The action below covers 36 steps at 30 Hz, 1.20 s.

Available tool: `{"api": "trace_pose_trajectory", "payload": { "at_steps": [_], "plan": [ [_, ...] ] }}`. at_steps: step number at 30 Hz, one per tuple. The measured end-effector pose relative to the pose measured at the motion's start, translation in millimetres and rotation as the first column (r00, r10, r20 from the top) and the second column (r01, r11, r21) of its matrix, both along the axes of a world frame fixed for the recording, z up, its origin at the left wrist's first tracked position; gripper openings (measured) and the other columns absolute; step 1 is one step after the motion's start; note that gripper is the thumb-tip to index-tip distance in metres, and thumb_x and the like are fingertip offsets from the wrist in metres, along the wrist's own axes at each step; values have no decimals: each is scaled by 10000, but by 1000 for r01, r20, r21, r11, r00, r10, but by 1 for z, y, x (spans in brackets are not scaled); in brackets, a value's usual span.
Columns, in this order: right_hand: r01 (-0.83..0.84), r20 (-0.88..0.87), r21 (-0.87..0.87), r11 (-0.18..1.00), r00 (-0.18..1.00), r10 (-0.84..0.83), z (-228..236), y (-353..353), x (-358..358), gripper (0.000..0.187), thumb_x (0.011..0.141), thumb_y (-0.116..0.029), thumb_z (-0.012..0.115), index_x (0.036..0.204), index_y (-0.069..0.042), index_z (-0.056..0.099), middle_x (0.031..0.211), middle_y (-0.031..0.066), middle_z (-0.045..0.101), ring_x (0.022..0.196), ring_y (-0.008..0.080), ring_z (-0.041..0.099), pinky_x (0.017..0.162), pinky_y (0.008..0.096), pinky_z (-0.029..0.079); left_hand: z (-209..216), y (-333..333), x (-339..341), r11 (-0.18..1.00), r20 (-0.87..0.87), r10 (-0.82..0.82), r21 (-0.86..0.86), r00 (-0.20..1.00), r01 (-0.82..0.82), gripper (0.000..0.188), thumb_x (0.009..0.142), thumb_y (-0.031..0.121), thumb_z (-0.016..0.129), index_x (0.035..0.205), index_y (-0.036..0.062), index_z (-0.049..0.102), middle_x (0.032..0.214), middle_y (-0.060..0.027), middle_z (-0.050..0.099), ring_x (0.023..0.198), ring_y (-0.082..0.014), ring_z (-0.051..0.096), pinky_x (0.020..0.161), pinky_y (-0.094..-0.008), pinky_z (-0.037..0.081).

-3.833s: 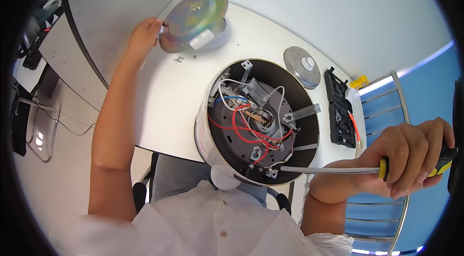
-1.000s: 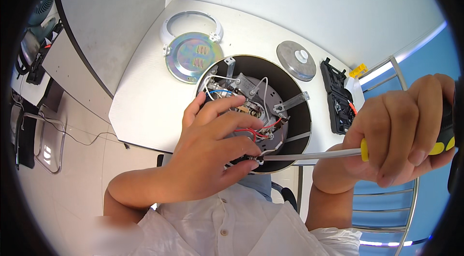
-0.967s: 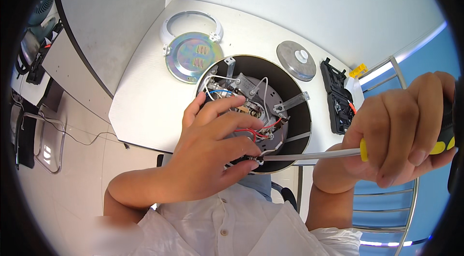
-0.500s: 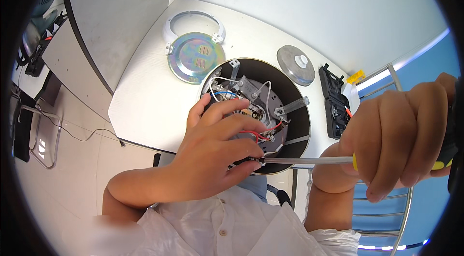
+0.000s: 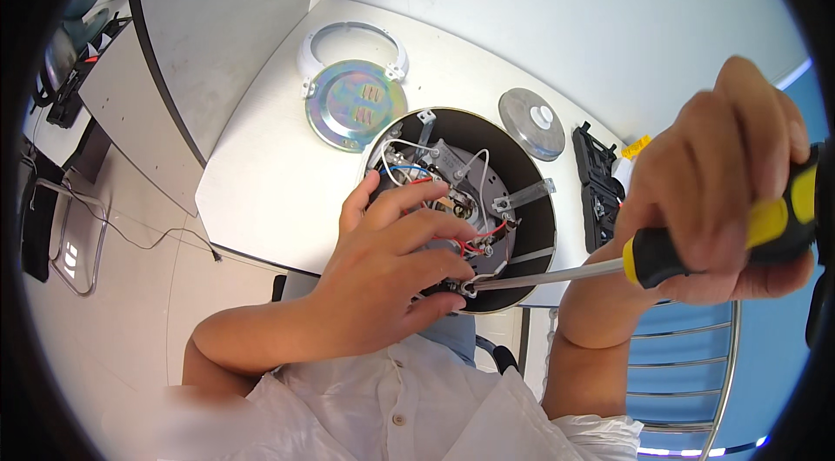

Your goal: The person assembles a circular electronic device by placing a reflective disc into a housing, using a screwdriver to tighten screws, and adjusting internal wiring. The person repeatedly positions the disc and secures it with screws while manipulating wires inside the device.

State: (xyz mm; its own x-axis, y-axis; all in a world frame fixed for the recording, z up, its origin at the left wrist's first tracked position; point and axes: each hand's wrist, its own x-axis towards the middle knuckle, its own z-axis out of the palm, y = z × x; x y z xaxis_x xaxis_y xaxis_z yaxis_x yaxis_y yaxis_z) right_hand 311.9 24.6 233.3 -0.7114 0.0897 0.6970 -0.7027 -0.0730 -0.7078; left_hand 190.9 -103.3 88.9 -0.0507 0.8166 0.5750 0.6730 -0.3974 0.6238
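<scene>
An open round appliance housing (image 5: 541, 217), dark inside, holds metal brackets, white, blue and red wires and small fittings. My left hand (image 5: 374, 274) reaches over its near left side. The thumb and index finger close on a small dark part with a metal end (image 5: 454, 289) at the near rim; the other fingers spread above the wires. My right hand (image 5: 709, 174) grips the yellow-and-black handle of a screwdriver (image 5: 574, 272), its fingers slightly blurred. The long shaft runs leftward across the housing, and its tip meets the metal end beside my left fingertips.
On the white table (image 5: 261, 200) behind the housing lie a shiny metal disc (image 5: 348, 104) and a white ring (image 5: 306, 52). A round metal lid with a white knob (image 5: 529, 126) and an open black tool case (image 5: 596, 187) are to the right. A metal-railed chair (image 5: 687, 365) stands at the right.
My right hand has moved up, its fingers have shifted on the handle, and more of the handle shows. The screwdriver shaft now slopes up to the right. My left hand keeps its place.
</scene>
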Motion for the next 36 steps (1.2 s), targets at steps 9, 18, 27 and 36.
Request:
{"api": "trace_pose_trajectory", "payload": {
  "at_steps": [9, 18, 27, 36],
  "plan": [
    [0, 68, 283, 959, 997, -20, 16, 7, -3, 582, 856, -169, 623, 1279, -47, 242, 905, 81, 480, 589, 127, 530, 501, 224, 456, 13, 0, -8, 1000, 40, 6, 8, 999, -6, 268, 650, 164, 737, 906, 153, 660, 1100, -24, 600, 1196, -313, 437, 1019, -534, 203],
    [269, -78, 283, 921, 963, -257, 16, 1, 5, 405, 864, -234, 541, 1156, 3, 391, 997, 101, 442, 854, 183, 501, 805, 343, 491, 69, 30, -2, 894, 269, -368, 366, 890, 259, 431, 773, 305, 715, 1041, 8, 556, 983, -104, 603, 958, -215, 571, 839, -317, 435],
    [436, -150, 383, 814, 899, -411, 26, -8, 0, 586, 948, -374, 396, 1375, 4, 261, 1156, 231, 450, 913, 265, 562, 825, 425, 514, 85, 36, 6, 872, 560, -486, 252, 671, 421, 257, 865, 251, 563, 910, -2, 551, 703, -110, 578, 660, -222, 584, 602, -327, 443],
    [510, -251, 590, 626, 853, -458, 34, 0, 15, 606, 888, -364, 500, 1356, -24, 318, 1196, 231, 455, 967, 280, 571, 836, 422, 504, 76, 47, 22, 820, 543, -561, 469, 624, 329, 328, 852, 265, 627, 1014, 5, 509, 829, -71, 600, 782, -138, 575, 720, -278, 455]
  ]
}}
